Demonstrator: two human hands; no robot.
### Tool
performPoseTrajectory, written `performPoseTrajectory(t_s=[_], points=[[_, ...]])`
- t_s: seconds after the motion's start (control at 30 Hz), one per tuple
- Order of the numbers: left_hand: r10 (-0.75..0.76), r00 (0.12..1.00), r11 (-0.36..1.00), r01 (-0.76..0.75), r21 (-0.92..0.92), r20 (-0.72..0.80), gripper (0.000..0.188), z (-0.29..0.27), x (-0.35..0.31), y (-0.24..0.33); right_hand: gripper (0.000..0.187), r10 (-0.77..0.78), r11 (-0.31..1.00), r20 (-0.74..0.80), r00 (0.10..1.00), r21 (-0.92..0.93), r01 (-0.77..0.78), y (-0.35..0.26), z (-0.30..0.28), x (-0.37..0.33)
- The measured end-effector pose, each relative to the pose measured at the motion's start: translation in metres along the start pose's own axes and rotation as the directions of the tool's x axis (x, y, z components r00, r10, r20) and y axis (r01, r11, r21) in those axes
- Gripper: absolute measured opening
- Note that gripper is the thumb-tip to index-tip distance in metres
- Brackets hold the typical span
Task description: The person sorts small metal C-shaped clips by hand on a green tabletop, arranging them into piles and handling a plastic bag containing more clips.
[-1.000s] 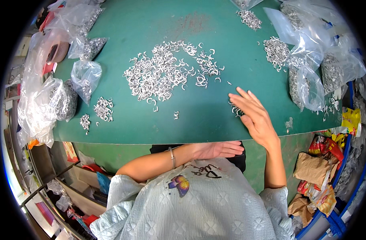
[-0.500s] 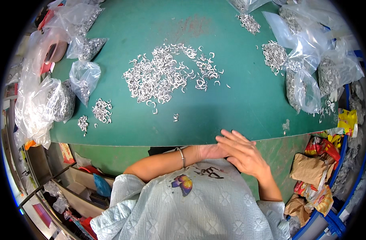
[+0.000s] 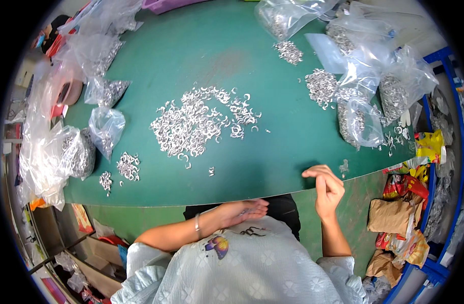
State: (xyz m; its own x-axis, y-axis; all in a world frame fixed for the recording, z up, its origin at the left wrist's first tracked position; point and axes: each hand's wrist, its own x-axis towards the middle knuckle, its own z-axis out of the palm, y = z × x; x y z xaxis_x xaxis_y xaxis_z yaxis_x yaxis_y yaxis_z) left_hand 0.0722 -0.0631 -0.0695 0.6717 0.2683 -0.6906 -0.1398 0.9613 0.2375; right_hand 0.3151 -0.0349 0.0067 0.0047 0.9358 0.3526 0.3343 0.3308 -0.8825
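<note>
My left hand (image 3: 240, 213) lies palm up just in front of the table's near edge, with its fingers curled. Small grey metal pieces (image 3: 251, 211) seem to rest in its cupped palm. To the right, my right hand (image 3: 327, 191) is raised at the table edge, fingers bent and drawn together; whatever is between them, if anything, is hidden. A wide pile of small silvery C-shaped metal pieces (image 3: 186, 126) covers the middle of the green table (image 3: 272, 167). A tiny cluster of these pieces (image 3: 211, 172) lies nearer to me.
Two small heaps of pieces (image 3: 128, 166) lie at the left. Clear bags of metal parts (image 3: 80, 154) line the left side, with more bags (image 3: 351, 121) and loose heaps (image 3: 321, 87) along the right. A purple tray (image 3: 173, 4) stands at the far edge. Brown paper bags (image 3: 391, 215) sit lower right.
My hands have come apart: the right has moved right and bent its fingers, while the left has shifted left and now shows its palm. The view has tilted, bringing the purple tray in.
</note>
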Motion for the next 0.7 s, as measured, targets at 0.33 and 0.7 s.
performPoseTrajectory(t_s=[0.33, 0.7], points=[[-0.003, 0.987, 0.999, 0.010, 0.045, -0.160, 0.034, 0.012, -0.084, 0.011, 0.014, -0.194, 0.925, -0.301, 0.934, -0.372, 0.072, 0.021, -0.019, 0.012], [0.077, 0.983, 0.994, -0.063, 0.089, -0.169, 0.037, 0.071, -0.088, 0.070, 0.038, -0.323, 0.445, -0.233, 0.917, -0.893, -0.070, 0.037, -0.051, 0.045]])
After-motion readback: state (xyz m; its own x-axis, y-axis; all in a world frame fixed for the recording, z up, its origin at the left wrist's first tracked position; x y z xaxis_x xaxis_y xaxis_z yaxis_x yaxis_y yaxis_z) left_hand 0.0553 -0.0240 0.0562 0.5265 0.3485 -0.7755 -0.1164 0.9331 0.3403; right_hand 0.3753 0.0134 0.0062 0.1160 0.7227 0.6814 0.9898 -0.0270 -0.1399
